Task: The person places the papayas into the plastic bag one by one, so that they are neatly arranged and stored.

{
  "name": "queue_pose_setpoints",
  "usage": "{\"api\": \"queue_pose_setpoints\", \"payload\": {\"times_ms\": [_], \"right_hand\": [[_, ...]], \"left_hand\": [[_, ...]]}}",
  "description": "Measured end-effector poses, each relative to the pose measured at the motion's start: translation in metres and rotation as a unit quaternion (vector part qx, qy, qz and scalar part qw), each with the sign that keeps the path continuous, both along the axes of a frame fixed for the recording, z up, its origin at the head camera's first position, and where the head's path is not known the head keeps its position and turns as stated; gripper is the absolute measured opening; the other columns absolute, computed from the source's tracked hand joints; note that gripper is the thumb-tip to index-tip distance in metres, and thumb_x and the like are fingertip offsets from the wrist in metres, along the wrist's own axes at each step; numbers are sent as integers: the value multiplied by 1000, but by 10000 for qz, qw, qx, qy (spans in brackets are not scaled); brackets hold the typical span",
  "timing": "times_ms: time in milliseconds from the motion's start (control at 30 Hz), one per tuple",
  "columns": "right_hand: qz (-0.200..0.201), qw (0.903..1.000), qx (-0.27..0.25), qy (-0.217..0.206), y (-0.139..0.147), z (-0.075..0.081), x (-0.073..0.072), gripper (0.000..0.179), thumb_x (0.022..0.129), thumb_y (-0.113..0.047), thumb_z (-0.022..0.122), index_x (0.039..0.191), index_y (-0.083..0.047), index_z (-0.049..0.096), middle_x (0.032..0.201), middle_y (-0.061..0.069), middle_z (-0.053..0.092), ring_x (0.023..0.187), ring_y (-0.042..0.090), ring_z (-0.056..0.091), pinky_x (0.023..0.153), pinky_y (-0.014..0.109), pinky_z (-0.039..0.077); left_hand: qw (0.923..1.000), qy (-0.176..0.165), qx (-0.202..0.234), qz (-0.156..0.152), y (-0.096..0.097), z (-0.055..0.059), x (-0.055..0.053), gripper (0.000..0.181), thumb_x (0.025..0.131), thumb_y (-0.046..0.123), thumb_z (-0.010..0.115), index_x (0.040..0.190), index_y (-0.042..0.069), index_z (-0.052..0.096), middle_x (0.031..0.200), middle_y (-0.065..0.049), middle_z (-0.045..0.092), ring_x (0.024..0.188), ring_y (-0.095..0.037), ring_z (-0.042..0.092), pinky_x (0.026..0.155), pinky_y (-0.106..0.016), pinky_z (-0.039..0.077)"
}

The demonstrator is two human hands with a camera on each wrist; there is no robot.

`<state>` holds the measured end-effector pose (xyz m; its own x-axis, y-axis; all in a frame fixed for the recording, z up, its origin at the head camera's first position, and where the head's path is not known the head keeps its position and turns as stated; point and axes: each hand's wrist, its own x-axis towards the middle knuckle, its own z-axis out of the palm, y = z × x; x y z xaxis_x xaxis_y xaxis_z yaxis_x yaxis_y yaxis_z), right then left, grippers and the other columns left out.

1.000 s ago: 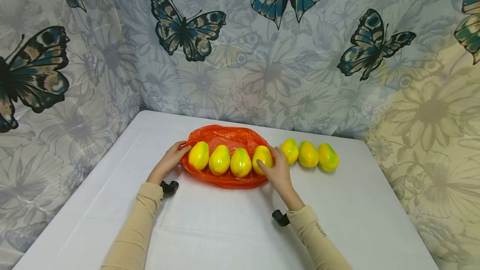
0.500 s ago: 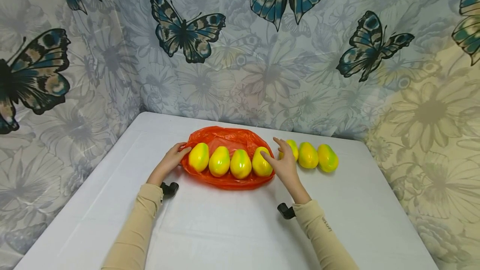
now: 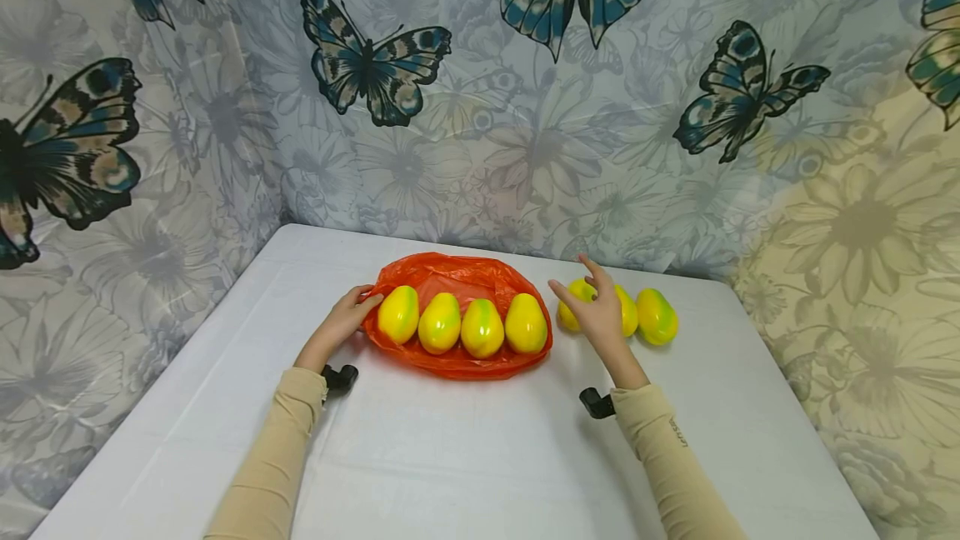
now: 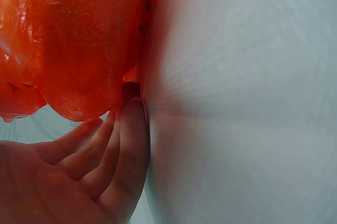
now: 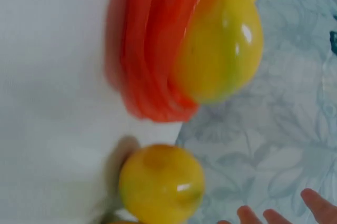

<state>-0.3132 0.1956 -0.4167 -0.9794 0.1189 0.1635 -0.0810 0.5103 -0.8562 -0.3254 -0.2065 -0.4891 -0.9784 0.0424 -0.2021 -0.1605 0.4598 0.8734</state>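
Red plastic bag (image 3: pixel 459 367), mouth up on white surface (image 3: pixel 450 457). Left hand (image 3: pixel 345 319): pinching its left rim, seemingly to steady it. Right hand (image 3: pixel 602 317): holding nothing, fingers spread near three loose fruits (image 3: pixel 657 317). Contents: four yellow-green fruits (image 3: pixel 439 323), rowed, apparently weighting the bag open. Loose row beside, likely for easy reach.

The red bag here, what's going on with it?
A person's left hand touches the left edge of an open red bag, with four fruits in a row in it. Three loose fruits lie on the table to its right. The right hand hovers by them, fingers spread, holding nothing.
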Motion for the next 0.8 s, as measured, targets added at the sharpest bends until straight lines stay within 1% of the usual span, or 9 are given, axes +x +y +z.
{"api": "queue_pose_setpoints", "payload": {"times_ms": [100,233,367,433,533,733,800], "right_hand": [[-44,9998,208,-4,10,2,-3,81,86,-46,71,153,-21,32,160,6,29,144,35,31,117,56,25],[-188,9992,337,54,24,4,-8,82,87,-45,70,154,-21,29,161,9,25,147,36,24,118,58,22],[-319,9988,339,138,40,6,-11,82,88,-42,70,155,-20,28,162,11,21,150,36,17,119,59,17],[-321,9988,315,168,48,6,-11,82,89,-41,69,155,-19,26,163,12,19,151,36,15,119,59,16],[-361,9987,332,137,61,6,-12,84,90,-42,68,156,-18,22,164,13,16,151,38,13,119,61,15],[-620,9973,387,65,80,3,-15,87,90,-43,66,157,-17,16,165,14,10,152,39,6,120,60,11],[-698,9968,385,-9,87,0,-17,89,90,-44,65,158,-17,14,165,14,7,152,38,4,120,60,9]], "left_hand": [[10000,17,2,6,0,0,0,67,102,44,44,151,2,27,148,-27,39,110,-33,54,73,-24,49],[10000,23,-4,18,0,0,-1,67,102,44,44,151,2,28,148,-27,39,111,-33,54,73,-24,50],[10000,24,16,16,0,0,-1,67,102,44,44,151,2,28,148,-27,39,112,-33,54,73,-24,50],[10000,34,17,12,0,0,-1,66,102,44,44,151,2,29,148,-27,40,111,-32,54,73,-24,49],[10000,58,25,5,1,-1,-1,67,101,44,45,150,2,29,147,-27,40,110,-32,54,73,-24,49],[10000,42,32,23,0,-1,-1,67,101,45,44,151,3,29,147,-26,40,110,-32,54,73,-23,49],[10000,54,0,-6,0,-2,0,68,102,46,43,151,2,28,147,-28,40,109,-33,54,72,-24,49]]}}
